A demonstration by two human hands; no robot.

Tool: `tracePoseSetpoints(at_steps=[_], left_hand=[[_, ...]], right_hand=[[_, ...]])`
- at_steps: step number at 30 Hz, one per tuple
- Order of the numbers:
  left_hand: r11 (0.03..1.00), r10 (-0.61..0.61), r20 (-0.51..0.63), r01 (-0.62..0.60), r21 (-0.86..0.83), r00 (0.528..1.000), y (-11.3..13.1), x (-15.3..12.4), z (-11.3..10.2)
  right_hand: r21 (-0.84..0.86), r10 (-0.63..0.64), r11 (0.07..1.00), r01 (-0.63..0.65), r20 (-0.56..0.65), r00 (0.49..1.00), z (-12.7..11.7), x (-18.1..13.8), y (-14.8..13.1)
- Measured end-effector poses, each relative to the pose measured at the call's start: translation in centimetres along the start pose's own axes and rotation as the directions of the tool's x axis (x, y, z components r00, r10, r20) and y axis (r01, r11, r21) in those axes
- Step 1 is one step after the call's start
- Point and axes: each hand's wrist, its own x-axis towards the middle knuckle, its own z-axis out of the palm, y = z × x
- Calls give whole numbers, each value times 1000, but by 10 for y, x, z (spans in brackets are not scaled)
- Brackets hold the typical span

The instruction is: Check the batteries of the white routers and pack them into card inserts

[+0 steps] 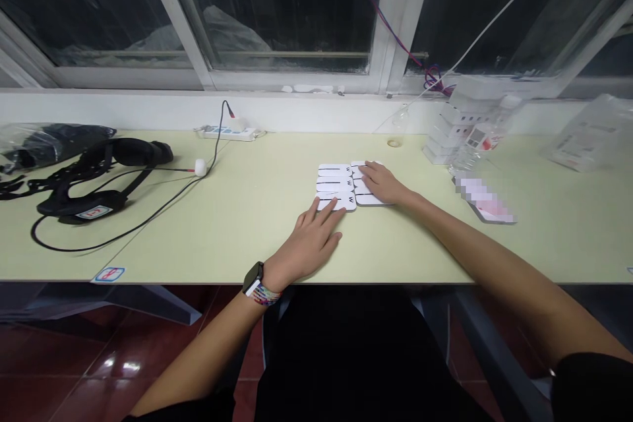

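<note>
Six white cards, as far as I can count, lie on the pale green table in two columns, close side by side, in front of the person whose camera I follow from far. The left hand is open with fingers spread, its fingertips on the lowest card of the left column. The right hand lies palm down over the right column and hides part of it; I see it pinching nothing.

Behind the cards stands a small clear bottle, with something brownish at its bottom. To the right, I find a stack of white boxes; their contents I cannot tell. A larger clear bottle with a label is just before them, and I cannot tell whether it holds liquid. Farther right is a crumpled translucent bag, its inside unclear to me. At far left, a clear plastic bag contains something black, behind a black headset.
</note>
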Motion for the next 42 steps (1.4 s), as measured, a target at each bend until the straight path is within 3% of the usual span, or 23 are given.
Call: tracePoseSetpoints(at_steps=[13, 19, 25, 32, 38, 42], left_hand=[[1000, -25, 34, 25, 7, 999, 5, 0, -5], [1000, -21, 36, 21, 11, 999, 4, 0, -5], [1000, 2, -5, -2, 13, 1000, 2, 0, -2], [1000, 4, 0, -4, 21, 1000, 1, 0, -1], [1000, 1, -22, 0, 19, 1000, 0, 0, 0], [999, 47, -62, -46, 29, 997, 3, 1, -4]], right_hand=[[19, 18, 1000, -18, 8, 1000, 2, -10, -8], [103, 41, 994, -34, -69, 997, -8, -21, -12], [66, -151, 983, 172, -248, 957, -25, -71, -29], [-4, -394, 916, 402, -202, 897, -27, -141, -47], [46, -345, 931, 362, -208, 915, -39, -162, -40], [107, -391, 904, 413, -182, 902, -40, -162, -44]])
